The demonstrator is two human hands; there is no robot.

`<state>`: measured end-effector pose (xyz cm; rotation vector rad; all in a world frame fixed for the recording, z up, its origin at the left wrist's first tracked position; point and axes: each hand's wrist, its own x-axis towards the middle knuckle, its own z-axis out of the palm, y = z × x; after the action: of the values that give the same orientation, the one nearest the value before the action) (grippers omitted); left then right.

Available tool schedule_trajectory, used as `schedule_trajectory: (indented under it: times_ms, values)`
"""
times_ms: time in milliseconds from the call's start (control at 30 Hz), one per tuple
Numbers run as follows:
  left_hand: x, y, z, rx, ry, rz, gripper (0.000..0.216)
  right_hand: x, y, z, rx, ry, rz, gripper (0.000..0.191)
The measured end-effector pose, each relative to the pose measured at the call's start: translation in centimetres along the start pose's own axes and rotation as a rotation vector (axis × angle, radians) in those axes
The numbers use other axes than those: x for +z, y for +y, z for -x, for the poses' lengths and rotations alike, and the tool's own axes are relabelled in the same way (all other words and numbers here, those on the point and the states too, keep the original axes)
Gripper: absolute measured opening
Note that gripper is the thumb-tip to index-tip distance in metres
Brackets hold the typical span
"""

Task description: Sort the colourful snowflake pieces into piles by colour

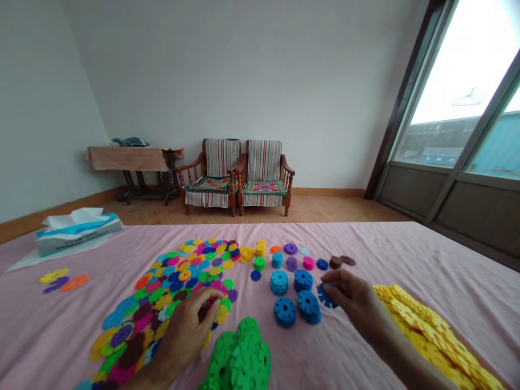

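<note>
"In the head view, what does the right grip have?"
"A blue disc, pinched at its edge; blue stacks stand just left of that grip."
"And the left grip?"
"Loosely curled over the mixed discs; I cannot tell whether it holds one."
"The yellow discs?"
"Right of the right grip."

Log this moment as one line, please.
left hand: over mixed discs | right hand: holding blue disc | nearby: blue stacks, green discs

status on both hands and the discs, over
Right hand pinching a blue disc. Left hand over mixed discs, hold unclear. Blue stacks stand between hands.
</note>
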<state>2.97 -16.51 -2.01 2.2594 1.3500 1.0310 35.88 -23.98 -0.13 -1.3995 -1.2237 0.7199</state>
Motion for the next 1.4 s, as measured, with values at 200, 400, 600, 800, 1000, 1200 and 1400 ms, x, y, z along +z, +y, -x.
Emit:
schedule_trajectory:
  times_ms: [200, 400, 600, 800, 1000, 1200, 1400]
  values:
    - [-0.1, 0.1, 0.0, 0.022, 0.002, -0.016, 0.016, 2.8, -0.2, -0.3, 0.009, -0.017, -0.027, 0.019]
    - [-0.1, 0.1, 0.2, 0.022, -0.009, -0.035, 0.016, 3.1, 0.2, -0.5, 0.014, 0.022, 0.079, 0.019]
    - [0.0, -0.1, 0.1, 0.026, -0.004, -0.039, 0.016, 2.6, 0.1, -0.4, -0.006, 0.066, 0.21, 0.022]
    - [0.0, -0.1, 0.1, 0.027, 0.011, -0.026, 0.014, 2.3, 0.2, 0.1, -0.031, 0.065, 0.26, 0.022]
    - [-0.1, 0.3, 0.0, 0.007, 0.008, -0.003, 0.015, 2.2, 0.5, 0.0, -0.045, 0.064, 0.274, 0.021]
    - [-0.2, 0.4, 0.0, 0.005, 0.007, -0.01, 0.017, 2.5, 0.1, 0.1, -0.078, 0.064, 0.302, 0.018]
    - [-0.2, 0.3, -0.1, 0.015, 0.015, -0.012, 0.016, 2.3, 0.8, 0.1, -0.077, 0.033, 0.223, 0.017]
